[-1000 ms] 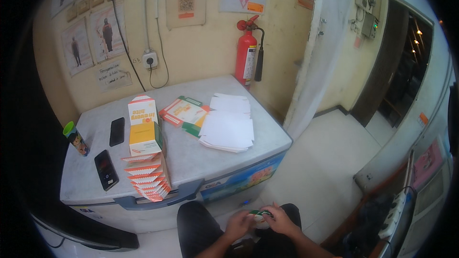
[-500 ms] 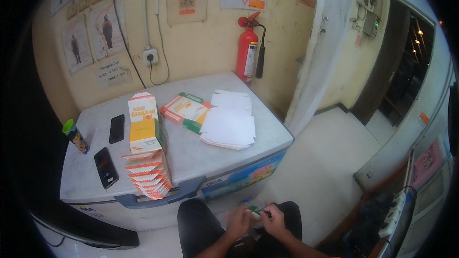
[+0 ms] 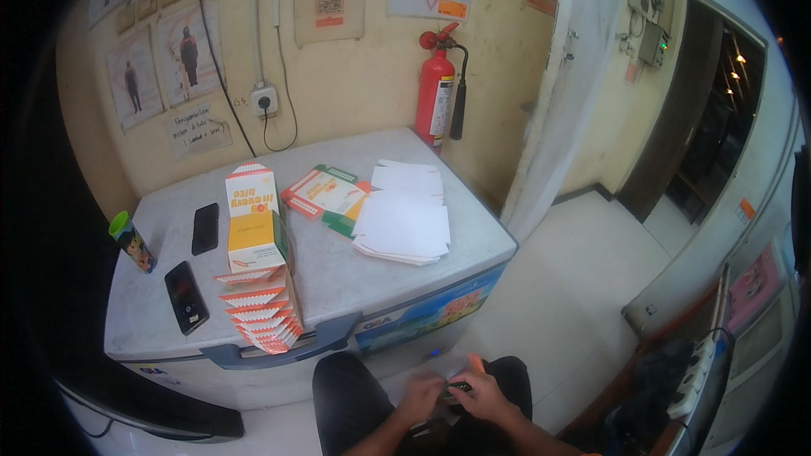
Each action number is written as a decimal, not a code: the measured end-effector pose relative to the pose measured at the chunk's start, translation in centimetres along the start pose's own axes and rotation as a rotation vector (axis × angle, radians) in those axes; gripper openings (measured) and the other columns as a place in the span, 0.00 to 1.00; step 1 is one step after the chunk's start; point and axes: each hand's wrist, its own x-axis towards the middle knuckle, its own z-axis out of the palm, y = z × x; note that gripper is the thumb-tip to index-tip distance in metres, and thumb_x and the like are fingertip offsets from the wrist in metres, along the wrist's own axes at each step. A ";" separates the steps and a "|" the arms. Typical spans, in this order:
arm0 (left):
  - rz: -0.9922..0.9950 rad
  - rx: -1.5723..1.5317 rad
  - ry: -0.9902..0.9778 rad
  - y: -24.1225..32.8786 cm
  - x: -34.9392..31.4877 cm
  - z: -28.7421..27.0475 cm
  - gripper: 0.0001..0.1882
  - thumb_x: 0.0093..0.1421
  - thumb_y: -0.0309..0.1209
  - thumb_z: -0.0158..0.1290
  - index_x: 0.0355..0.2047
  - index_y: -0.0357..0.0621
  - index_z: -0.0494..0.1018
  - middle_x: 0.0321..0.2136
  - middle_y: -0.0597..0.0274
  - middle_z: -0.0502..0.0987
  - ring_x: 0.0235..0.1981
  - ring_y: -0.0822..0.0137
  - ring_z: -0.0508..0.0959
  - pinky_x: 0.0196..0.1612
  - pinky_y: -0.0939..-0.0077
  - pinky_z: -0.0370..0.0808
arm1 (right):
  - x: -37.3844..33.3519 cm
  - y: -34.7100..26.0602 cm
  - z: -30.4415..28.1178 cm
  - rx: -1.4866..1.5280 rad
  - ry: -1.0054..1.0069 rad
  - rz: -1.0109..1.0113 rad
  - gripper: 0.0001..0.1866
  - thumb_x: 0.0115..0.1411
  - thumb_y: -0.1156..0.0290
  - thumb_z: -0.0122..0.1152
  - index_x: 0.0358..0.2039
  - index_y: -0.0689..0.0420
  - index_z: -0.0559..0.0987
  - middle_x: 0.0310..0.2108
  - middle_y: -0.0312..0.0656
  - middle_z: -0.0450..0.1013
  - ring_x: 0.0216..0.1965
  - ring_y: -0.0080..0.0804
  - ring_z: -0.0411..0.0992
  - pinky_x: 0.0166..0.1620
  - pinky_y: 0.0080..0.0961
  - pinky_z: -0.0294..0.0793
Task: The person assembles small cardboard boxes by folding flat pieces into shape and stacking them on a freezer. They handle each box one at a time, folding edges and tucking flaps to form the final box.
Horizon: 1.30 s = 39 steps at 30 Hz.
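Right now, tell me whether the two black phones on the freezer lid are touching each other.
Apart. The head view shows bare grey lid between the upper phone and the lower phone, which lie separately left of the orange cartons.

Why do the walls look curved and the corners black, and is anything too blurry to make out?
Head view: the fisheye lens bends straight edges, such as the doorway, toward the rim and leaves black corners. Light is soft and even on the freezer lid. The hands, left hand and right hand, sit low near the edge, and the small dark thing between them is too small to identify.
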 end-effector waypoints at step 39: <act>-0.087 -0.033 -0.127 0.7 -0.8 0.6 0.13 0.63 0.27 0.47 0.43 0.37 0.78 0.30 0.52 0.78 0.35 0.53 0.77 0.43 0.61 0.72 | -0.2 1.6 -1.3 0.123 -0.082 0.234 0.08 0.59 0.78 0.66 0.38 0.60 0.77 0.31 0.43 0.76 0.33 0.35 0.77 0.51 0.36 0.78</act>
